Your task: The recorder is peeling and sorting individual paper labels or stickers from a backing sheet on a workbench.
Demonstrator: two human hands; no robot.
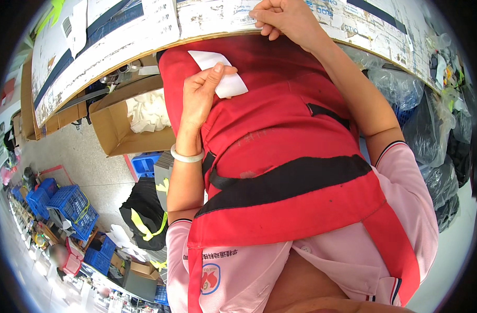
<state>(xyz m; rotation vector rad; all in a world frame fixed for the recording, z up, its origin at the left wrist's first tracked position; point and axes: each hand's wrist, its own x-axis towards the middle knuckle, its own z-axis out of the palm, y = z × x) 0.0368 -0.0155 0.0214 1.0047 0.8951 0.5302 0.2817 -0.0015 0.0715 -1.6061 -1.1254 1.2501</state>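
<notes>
My left hand (201, 96), with a pale bangle at the wrist, is closed on a white paper slip (233, 84). The slip is pinched between thumb and fingers above my red apron (280, 99). At the near edge of the worn white worktable (207, 23), my right hand (286, 20) has its fingers curled, thumb and forefinger together at the tabletop. Whatever those fingertips hold, if anything, is too small to make out. White printed sheets (161, 23) lie on the tabletop to the left of my right hand.
Below the table on the left, an open cardboard box (110, 128) holds crumpled white material. Clear plastic bags (400, 88) bulge at the right. Blue crates (74, 208) and a black bundle with yellow strips (144, 211) stand on the floor. Another person (69, 258) is far left.
</notes>
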